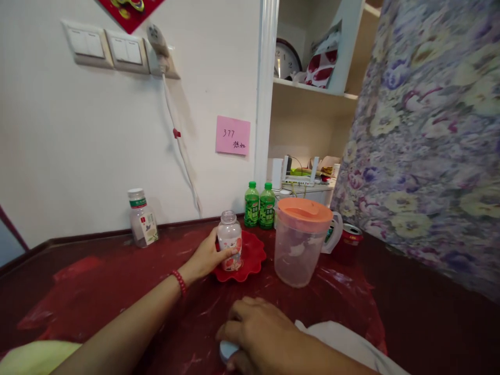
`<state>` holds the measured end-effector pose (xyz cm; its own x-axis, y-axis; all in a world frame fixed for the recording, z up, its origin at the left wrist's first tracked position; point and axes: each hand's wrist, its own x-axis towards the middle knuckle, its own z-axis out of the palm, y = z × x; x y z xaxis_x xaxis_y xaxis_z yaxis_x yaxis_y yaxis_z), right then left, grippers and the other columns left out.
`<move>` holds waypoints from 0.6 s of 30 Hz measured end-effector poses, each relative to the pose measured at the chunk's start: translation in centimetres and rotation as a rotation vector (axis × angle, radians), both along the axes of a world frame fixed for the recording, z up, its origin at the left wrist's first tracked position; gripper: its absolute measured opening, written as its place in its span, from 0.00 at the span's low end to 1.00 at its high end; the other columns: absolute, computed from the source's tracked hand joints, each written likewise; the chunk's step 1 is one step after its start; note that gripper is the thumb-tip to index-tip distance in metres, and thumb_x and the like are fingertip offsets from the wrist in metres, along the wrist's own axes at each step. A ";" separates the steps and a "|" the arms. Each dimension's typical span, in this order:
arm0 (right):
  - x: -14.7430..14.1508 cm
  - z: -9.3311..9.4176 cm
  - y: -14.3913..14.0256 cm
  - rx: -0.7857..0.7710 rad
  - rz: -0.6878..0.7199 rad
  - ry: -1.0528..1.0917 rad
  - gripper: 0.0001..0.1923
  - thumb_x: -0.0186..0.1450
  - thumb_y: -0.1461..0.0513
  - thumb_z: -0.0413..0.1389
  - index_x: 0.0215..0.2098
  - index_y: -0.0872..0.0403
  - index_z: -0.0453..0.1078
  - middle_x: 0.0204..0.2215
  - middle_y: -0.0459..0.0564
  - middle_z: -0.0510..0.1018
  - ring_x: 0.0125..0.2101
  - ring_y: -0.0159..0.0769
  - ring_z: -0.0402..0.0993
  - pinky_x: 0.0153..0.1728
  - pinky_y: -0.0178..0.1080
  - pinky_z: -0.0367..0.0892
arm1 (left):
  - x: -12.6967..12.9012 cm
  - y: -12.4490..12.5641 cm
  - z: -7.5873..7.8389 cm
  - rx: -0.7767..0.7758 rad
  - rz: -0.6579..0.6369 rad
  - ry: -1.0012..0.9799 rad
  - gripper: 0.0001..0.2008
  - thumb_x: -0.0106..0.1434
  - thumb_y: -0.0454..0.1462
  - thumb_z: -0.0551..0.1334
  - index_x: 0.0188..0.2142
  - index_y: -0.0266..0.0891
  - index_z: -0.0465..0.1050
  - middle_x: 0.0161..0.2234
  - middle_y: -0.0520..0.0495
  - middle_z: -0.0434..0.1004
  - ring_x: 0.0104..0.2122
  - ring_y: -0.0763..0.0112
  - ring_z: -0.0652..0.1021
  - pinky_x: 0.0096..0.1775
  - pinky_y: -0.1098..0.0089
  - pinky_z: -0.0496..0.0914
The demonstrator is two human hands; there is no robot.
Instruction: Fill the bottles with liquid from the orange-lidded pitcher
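Small bottle (229, 240): clear, uncapped, red-and-white label; stands upright on the red scalloped plate (253, 256), near the middle of the counter (97, 291), its long axis vertical.
Left hand (207, 257): reaches forward from the lower left and wraps the bottle from its left side, thumb across the front of the label; a red bead bracelet (179, 281) sits on the wrist.
Right hand (260, 330): low and close to the body, well short of the bottle, fingers curled down over a small pale round thing (227, 350), possibly the bottle's cap, though too little shows to be sure.
Relation: the bottle lies ahead of both hands, away from the body; the left hand is on it, the right hand is well apart, nearer the camera.
Pitcher (299, 245): translucent, orange lid, just right of the plate.
Green bottles (259, 205): two, capped, behind the plate against the wall.
Capped white bottle (142, 217): far left on the counter, well apart.
Red can (351, 234): behind the pitcher.
Pink note (233, 135): stuck on the wall above.
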<state>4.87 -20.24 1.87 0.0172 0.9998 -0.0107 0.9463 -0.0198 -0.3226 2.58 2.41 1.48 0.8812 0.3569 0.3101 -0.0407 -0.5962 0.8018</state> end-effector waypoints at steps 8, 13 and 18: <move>-0.3 -1.2 1.6 -0.043 0.010 -0.156 0.18 0.64 0.53 0.60 0.51 0.46 0.73 0.43 0.53 0.74 0.45 0.48 0.71 0.51 0.52 0.65 | -0.2 -0.4 0.0 -0.016 0.021 -0.010 0.31 0.55 0.46 0.68 0.55 0.39 0.64 0.51 0.42 0.77 0.50 0.55 0.76 0.53 0.58 0.69; 2.3 6.7 1.5 0.379 -0.087 -0.018 0.14 0.61 0.62 0.59 0.46 0.50 0.72 0.43 0.50 0.74 0.43 0.40 0.70 0.45 0.42 0.64 | 0.0 -0.2 -1.0 -0.082 -0.026 -0.108 0.31 0.54 0.44 0.69 0.55 0.39 0.64 0.53 0.42 0.75 0.51 0.56 0.75 0.55 0.59 0.68; 6.6 12.5 5.4 0.664 -0.200 -0.073 0.12 0.61 0.62 0.58 0.43 0.52 0.74 0.36 0.50 0.75 0.38 0.39 0.71 0.40 0.40 0.64 | -0.5 -0.1 -1.1 -0.105 -0.057 -0.135 0.29 0.54 0.40 0.70 0.54 0.40 0.65 0.53 0.43 0.74 0.52 0.57 0.74 0.55 0.59 0.67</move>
